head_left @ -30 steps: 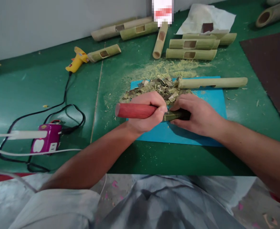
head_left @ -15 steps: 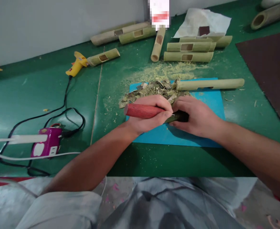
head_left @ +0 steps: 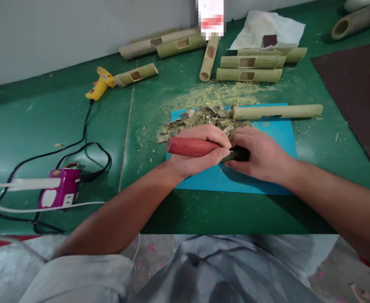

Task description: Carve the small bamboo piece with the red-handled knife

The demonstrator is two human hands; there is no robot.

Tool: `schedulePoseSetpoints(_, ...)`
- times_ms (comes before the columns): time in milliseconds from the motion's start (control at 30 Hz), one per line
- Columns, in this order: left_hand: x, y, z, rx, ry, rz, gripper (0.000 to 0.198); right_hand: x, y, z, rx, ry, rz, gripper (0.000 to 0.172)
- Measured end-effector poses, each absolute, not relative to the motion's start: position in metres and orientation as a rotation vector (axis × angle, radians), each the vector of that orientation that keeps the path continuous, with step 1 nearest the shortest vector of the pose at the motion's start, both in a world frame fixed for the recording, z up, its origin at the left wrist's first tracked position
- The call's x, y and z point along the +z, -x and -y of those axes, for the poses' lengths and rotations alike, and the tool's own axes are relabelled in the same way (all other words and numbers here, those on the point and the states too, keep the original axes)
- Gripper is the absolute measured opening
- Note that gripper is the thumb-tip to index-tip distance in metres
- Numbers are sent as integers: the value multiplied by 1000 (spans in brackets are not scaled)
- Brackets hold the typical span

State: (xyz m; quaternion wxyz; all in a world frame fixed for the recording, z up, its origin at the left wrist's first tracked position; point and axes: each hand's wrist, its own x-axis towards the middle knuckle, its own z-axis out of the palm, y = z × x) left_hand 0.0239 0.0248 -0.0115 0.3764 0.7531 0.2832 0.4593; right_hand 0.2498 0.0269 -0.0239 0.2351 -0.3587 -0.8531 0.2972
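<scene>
My left hand (head_left: 200,162) is closed around the red wooden handle of a carving tool (head_left: 192,147). A thin bit of its metal shows just past my fingertips; the rest of the tip is hidden. Facing it, my right hand (head_left: 260,153) grips a dark green bamboo piece (head_left: 240,154) between thumb and fingers, low over a blue mat (head_left: 210,181). The tool's tip is at the left end of this piece. Behind my hands lies a heap of bamboo chips (head_left: 200,118), with a pale cut bamboo tube (head_left: 279,111) beside it.
Several notched bamboo tubes (head_left: 249,75) lie at the back, some near a white paper (head_left: 263,29). To the left are a yellow glue gun (head_left: 101,84), its black cord and a purple power adapter (head_left: 60,189). A dark brown sheet (head_left: 358,92) lies on the right.
My left hand and the red-handled tool have shifted slightly right, toward the bamboo piece. My right hand stays nearly where it was.
</scene>
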Motion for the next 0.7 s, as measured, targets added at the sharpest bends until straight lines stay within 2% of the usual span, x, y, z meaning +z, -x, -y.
schedulePoseSetpoints(233, -6, -30, -22, 1058, -1994, -843, 11, -24, -251, -27, 826, 964, 2339, 14)
schedulePoseSetpoints(433, -13, -27, -23, 1261, -2058, -797, 24, -27, -252, -27, 827, 970, 2310, 14)
schedulePoseSetpoints(700, -22, -25, -24, 1380, -2045, -799, 28, -27, -252, -27, 828, 970, 2316, 13)
